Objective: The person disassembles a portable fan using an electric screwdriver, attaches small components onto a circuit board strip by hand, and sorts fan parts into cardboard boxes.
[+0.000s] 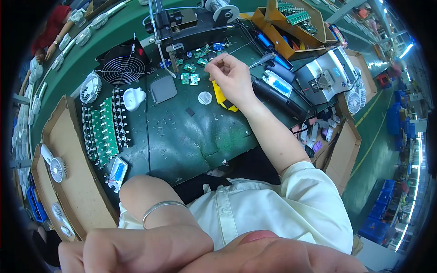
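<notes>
My right hand (pixel 231 82) is over the back middle of the green work mat, its fingers curled and thumb and forefinger close together. Whatever they pinch, if anything, is hidden. Right by those fingertips lie small green circuit boards (pixel 190 78). Under the hand's edge is a yellow object (pixel 223 98), partly covered. A round pale disc (pixel 205 98) lies to its left. Raised close to the camera at the bottom left, my left hand (pixel 123 250) has bent fingers, with its tips cut off by the frame. A metal bangle (pixel 159 208) circles that wrist.
A black fan with a wire guard (pixel 122 67), a grey square lid (pixel 163 88) and rows of circuit boards (pixel 108 129) stand left. Cardboard boxes (pixel 75 173) flank the mat. A bench fixture (pixel 195 34) is behind; a white machine (pixel 327 75) stands right. Another person's hand (pixel 51 50) shows top left.
</notes>
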`<state>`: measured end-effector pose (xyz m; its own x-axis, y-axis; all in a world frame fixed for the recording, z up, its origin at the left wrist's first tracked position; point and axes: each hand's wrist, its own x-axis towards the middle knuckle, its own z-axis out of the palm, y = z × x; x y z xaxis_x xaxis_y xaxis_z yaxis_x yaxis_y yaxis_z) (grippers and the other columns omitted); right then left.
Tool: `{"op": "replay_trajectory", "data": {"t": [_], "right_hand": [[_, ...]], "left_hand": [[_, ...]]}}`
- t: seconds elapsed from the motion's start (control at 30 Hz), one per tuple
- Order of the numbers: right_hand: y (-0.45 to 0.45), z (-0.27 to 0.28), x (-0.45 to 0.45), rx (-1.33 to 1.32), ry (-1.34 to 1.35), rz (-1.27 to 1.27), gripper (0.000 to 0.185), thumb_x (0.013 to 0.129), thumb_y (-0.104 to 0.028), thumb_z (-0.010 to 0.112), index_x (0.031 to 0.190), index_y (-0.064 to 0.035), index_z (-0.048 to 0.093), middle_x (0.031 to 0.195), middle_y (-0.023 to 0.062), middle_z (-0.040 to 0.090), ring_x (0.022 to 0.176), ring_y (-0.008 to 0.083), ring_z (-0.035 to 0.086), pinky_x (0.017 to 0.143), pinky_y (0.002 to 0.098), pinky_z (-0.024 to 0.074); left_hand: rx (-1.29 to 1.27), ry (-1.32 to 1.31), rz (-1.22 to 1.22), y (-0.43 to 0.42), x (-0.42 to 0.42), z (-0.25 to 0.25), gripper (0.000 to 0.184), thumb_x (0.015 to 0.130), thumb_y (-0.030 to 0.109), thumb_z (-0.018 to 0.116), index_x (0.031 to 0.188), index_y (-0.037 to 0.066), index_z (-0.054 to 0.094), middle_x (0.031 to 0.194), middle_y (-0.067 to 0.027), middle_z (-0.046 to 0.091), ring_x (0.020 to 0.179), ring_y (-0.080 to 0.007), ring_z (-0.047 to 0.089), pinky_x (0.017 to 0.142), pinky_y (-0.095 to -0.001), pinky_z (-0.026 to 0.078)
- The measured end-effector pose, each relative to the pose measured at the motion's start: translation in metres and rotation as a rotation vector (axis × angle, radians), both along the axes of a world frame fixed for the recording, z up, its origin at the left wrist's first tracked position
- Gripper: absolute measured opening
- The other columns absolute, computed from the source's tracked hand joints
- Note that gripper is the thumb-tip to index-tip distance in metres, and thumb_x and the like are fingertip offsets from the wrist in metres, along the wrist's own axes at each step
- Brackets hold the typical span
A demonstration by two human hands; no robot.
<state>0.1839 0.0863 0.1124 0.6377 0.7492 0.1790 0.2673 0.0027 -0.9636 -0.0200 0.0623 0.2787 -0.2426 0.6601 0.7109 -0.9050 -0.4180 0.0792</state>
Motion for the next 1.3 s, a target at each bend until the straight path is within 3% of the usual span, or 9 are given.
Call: {"op": "replay_trajectory", "data": {"t": [0.3,0.33,0.4,0.57,0.73,0.93,1.17,1.23,1.3], "right_hand": [[0.0,-0.002,0.001,0.006,-0.009,0.011,0.013,0.088,-0.012,0.063,0.09,0.0005,0.061,0.083,0.0061,0.066,0.071,0.0102,0.063,0.068,0.0224,0.0498],[0.0,-0.001,0.001,0.004,-0.01,0.01,0.013,0.088,-0.012,0.063,0.09,0.0005,0.061,0.083,0.0061,0.066,0.071,0.0102,0.063,0.068,0.0224,0.0498],[0.0,-0.001,0.0,-0.001,-0.013,0.008,0.013,0.088,-0.012,0.063,0.09,0.0006,0.061,0.082,0.0059,0.065,0.071,0.0101,0.063,0.068,0.0223,0.0497],[0.001,-0.005,0.0,0.043,-0.006,-0.005,0.012,0.086,-0.011,0.064,0.087,0.0009,0.062,0.077,0.0045,0.064,0.068,0.009,0.061,0.065,0.0226,0.0487],[0.002,-0.005,0.0,0.072,-0.007,-0.024,0.012,0.084,-0.011,0.065,0.084,0.0013,0.063,0.072,0.0034,0.063,0.064,0.0078,0.058,0.061,0.0229,0.0476],[0.0,-0.003,0.0,-0.005,-0.013,0.011,0.013,0.087,-0.012,0.064,0.09,0.0008,0.062,0.081,0.0057,0.065,0.071,0.0104,0.063,0.068,0.0229,0.0497],[0.001,-0.003,0.0,0.028,-0.014,-0.029,0.013,0.084,-0.012,0.065,0.085,0.0012,0.063,0.074,0.0043,0.064,0.065,0.0087,0.06,0.062,0.0233,0.0487],[0.002,-0.003,-0.001,0.031,-0.01,-0.029,0.013,0.084,-0.012,0.065,0.085,0.001,0.063,0.074,0.0043,0.064,0.066,0.0086,0.061,0.062,0.0233,0.0488],[0.001,-0.003,0.0,0.041,-0.011,-0.028,0.012,0.084,-0.012,0.065,0.085,0.0006,0.063,0.074,0.0043,0.064,0.065,0.0087,0.061,0.062,0.0232,0.0489]], "left_hand": [[-0.075,0.175,0.146,0.002,-0.008,0.004,0.019,0.09,0.012,0.058,0.109,0.013,0.057,0.104,0.0051,0.06,0.098,-0.0093,0.055,0.087,-0.0278,0.038],[0.026,-0.056,-0.167,0.004,-0.002,0.0,0.018,0.09,0.011,0.058,0.109,0.013,0.058,0.105,0.005,0.061,0.099,-0.0089,0.055,0.088,-0.028,0.038],[0.123,-0.288,-0.478,0.003,0.003,-0.002,0.018,0.091,0.011,0.057,0.108,0.013,0.059,0.106,0.0049,0.061,0.1,-0.0085,0.056,0.088,-0.0282,0.038],[-0.069,-0.007,0.007,-0.01,0.004,0.015,0.016,0.091,0.009,0.056,0.106,0.012,0.062,0.108,0.0045,0.064,0.103,-0.0065,0.057,0.088,-0.0276,0.039],[-0.018,-0.005,0.016,-0.006,0.004,0.012,0.017,0.091,0.01,0.056,0.107,0.012,0.061,0.109,0.0035,0.063,0.105,-0.0082,0.056,0.087,-0.0273,0.039],[0.117,-0.047,-0.083,0.005,0.006,-0.002,0.018,0.091,0.011,0.055,0.108,0.011,0.061,0.109,0.0023,0.062,0.107,-0.0103,0.055,0.086,-0.0269,0.039],[0.213,-0.077,-0.163,0.009,-0.004,-0.001,0.019,0.092,0.012,0.054,0.109,0.01,0.06,0.11,0.0009,0.061,0.11,-0.0127,0.053,0.084,-0.0265,0.039],[0.045,-0.064,0.207,-0.001,-0.001,0.005,0.021,0.092,0.012,0.053,0.111,0.009,0.061,0.114,-0.0007,0.06,0.111,-0.0151,0.053,0.087,-0.0284,0.04],[-0.005,-0.053,0.337,-0.004,-0.002,0.006,0.021,0.092,0.012,0.053,0.111,0.009,0.061,0.115,-0.0005,0.059,0.111,-0.0153,0.053,0.086,-0.0283,0.04]]}}
